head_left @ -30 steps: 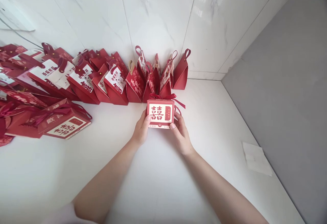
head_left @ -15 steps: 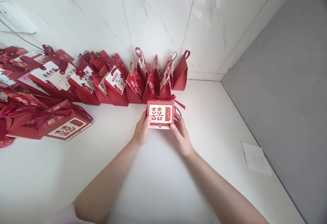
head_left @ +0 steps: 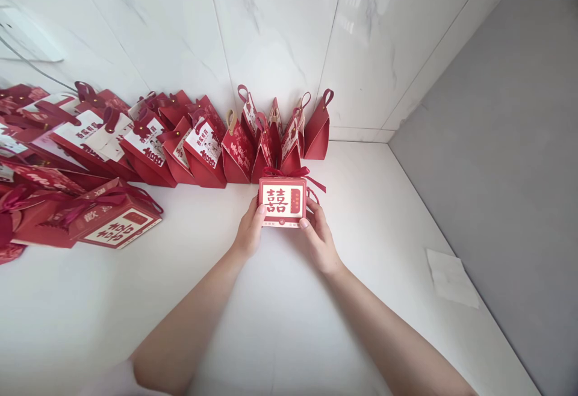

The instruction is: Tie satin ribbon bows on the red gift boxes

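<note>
- Holding the box (head_left: pixel 283 202) calls for even, light pressure from both sides, I judge; card walls like these would likely dent under a hard squeeze.
- Left hand (head_left: pixel 250 227): curled around the box's left side, thumb on the front face's edge; its other fingers are mostly hidden.
- Right hand (head_left: pixel 323 242): thumb at the lower right corner, fingers bent around the right side near the cord (head_left: pixel 313 193), parted only by the box's width.
- The box is in front of the person, printed face toward the camera, just before the right end of the bags (head_left: pixel 205 149). Whether its base rests on the table (head_left: pixel 293 324) I cannot tell.
- The bow (head_left: pixel 289 173) on top is best left unpressed, since ribbon probably creases or slips easily.
- Thumbs near the edges look well placed: the large characters show almost whole.
- The table is white and smooth, so a light box might slide if nudged.
- Behind it rises a veined, glossy tiled wall (head_left: pixel 280 35), with a white panel (head_left: pixel 29 35) and a cable (head_left: pixel 36 68) at far left.
- To the right, a paper (head_left: pixel 451 278) lies near the table's edge, beside a grey surface (head_left: pixel 506 143).
</note>
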Demonstrator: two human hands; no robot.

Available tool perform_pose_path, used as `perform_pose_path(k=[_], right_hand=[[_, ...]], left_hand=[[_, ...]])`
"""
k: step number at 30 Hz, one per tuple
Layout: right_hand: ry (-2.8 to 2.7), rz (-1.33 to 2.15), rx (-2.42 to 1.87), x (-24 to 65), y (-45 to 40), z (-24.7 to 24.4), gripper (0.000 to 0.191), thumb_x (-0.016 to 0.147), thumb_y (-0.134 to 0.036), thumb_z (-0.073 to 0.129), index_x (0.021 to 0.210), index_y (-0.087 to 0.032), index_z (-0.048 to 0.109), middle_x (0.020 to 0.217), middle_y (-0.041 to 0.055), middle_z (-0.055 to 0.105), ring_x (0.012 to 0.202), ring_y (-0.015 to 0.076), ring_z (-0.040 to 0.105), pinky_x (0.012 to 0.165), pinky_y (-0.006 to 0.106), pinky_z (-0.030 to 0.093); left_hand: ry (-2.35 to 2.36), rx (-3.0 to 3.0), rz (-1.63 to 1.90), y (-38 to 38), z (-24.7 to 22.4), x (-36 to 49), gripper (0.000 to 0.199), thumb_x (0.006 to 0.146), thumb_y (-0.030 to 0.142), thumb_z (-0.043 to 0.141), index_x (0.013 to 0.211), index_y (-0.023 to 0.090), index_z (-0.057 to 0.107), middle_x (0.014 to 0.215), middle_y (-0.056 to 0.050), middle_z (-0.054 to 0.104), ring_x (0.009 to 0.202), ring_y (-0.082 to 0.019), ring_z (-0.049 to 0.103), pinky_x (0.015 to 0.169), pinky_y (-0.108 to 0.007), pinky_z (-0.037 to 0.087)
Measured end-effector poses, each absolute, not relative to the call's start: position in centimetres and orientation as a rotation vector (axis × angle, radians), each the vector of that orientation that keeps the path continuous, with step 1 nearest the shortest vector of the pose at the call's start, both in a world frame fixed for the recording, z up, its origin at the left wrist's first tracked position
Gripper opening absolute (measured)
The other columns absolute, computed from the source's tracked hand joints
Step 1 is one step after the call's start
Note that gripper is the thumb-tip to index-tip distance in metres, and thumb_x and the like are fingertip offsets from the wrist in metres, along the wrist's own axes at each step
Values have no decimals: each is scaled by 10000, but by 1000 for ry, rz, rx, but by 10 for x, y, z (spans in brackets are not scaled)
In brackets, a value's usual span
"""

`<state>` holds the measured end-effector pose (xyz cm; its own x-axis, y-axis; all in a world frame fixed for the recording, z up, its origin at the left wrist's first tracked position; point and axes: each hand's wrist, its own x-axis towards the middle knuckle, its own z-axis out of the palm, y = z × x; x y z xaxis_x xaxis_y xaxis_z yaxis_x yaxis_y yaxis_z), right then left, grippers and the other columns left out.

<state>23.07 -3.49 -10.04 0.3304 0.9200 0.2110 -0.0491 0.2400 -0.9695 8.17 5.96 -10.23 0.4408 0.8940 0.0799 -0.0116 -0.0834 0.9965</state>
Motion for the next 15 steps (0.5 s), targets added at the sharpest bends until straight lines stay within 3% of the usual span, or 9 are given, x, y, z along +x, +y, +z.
perform_pose_path(k=[15], right_hand=[[-1000, 854, -1111, 231, -35, -99, 513, 943, -461, 543, 1405, -274, 421, 1494, 66, 434, 1346, 260, 453, 1118, 481, 406]], left_hand=[[845, 1448, 926, 59, -101, 82, 570, 926, 582, 420, 1347, 207, 503, 1297, -100, 622, 1176, -269, 592, 1006, -406, 464]])
